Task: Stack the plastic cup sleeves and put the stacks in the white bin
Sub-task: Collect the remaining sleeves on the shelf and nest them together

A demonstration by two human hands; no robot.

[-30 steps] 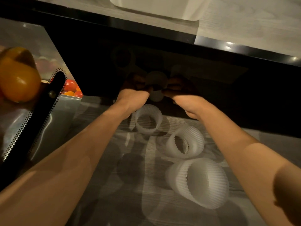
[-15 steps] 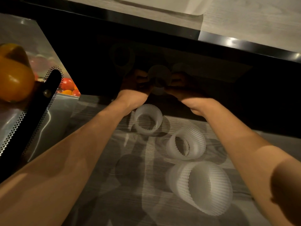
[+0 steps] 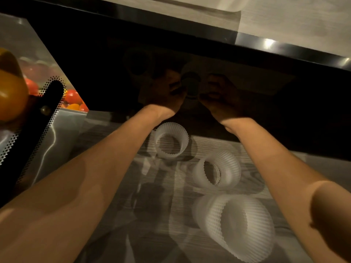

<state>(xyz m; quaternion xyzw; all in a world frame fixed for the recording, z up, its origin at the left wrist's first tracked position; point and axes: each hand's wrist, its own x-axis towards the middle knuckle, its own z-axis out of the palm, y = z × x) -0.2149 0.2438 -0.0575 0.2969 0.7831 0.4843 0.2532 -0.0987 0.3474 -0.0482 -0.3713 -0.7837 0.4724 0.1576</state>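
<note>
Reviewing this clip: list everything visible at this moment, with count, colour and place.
far sleeve: 1, white, standing on table by left wrist
middle sleeve: 1, white, on its side, table centre
near sleeve: 1, white, on its side, nearest camera
held sleeve: 1, pale, shadowed, between hands
white bin: 1, top edge, cropped
table: 1, grey woodgrain
pepper: 1, orange, far left
tomatoes: several, red and orange, left
left hand: grips held sleeve
right hand: grips held sleeve

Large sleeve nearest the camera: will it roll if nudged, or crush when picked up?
Probably rolls: the large sleeve lies on its side on the table, and its taper would likely curve its path. Likely light and squashy: the wall looks like thin, translucent mesh, so a firm grip may flatten it.
</note>
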